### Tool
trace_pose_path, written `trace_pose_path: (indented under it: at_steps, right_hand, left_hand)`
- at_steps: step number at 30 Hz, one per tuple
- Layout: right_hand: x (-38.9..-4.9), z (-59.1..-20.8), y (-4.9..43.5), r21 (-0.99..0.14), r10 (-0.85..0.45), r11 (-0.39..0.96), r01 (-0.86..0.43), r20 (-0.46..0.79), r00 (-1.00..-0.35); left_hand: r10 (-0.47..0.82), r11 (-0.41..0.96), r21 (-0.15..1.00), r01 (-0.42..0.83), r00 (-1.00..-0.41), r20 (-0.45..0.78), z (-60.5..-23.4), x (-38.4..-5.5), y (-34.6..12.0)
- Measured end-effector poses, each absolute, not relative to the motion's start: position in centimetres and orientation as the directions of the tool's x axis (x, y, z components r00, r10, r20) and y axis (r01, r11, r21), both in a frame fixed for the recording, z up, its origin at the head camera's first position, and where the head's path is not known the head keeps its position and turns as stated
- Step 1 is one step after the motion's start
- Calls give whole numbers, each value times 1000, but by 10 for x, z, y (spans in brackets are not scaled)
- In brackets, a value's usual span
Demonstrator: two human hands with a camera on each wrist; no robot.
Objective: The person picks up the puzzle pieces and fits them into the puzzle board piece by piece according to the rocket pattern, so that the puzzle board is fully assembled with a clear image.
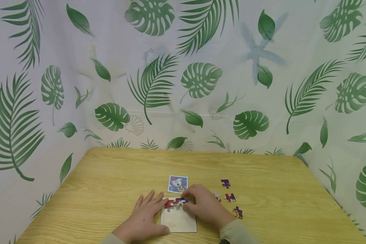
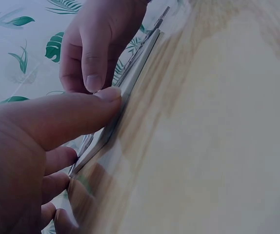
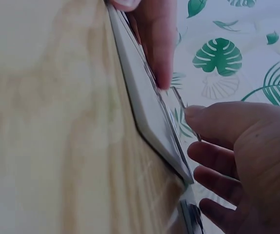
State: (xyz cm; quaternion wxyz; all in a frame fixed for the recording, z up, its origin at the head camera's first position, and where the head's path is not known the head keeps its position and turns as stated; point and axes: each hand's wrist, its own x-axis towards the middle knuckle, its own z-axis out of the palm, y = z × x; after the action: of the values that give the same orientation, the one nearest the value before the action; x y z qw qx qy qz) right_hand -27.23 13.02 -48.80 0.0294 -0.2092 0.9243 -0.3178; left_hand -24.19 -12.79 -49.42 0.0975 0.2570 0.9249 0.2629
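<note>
A pale square puzzle board (image 1: pixel 180 223) lies on the table, with joined red, white and purple pieces (image 1: pixel 170 203) along its far edge. My left hand (image 1: pixel 144 217) rests at the board's left side, fingers spread, thumb touching its near left corner and index fingertip by the red piece. At the far right corner, my right hand (image 1: pixel 205 205) pinches a thin puzzle piece (image 3: pixel 179 98) between thumb and fingers. In the right wrist view this piece stands tilted just above the board (image 3: pixel 152 114). Its printed face is mostly hidden by the fingers.
A small picture card (image 1: pixel 178 183) with a white character on blue lies beyond the board. Several loose pieces are spread to the right, among them a purple one (image 1: pixel 225 183), a red and purple one (image 1: pixel 230 197) and a yellow and purple one (image 1: pixel 238 212). A leaf-print curtain (image 1: pixel 201 132) stands behind the table (image 1: pixel 125 166).
</note>
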Motion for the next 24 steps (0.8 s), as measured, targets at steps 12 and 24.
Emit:
trace_pose_path:
  at_steps: [12, 24]
  right_hand:
    - [-269, -486, 119, -555, -354, 770, -314, 39, -935]
    - [-269, -491, 115, -484, -357, 805, -343, 67, -932]
  left_hand:
    - [527, 728, 536, 427, -849, -39, -495, -243, -127]
    - [537, 700, 563, 438, -844, -11, -495, -241, -127]
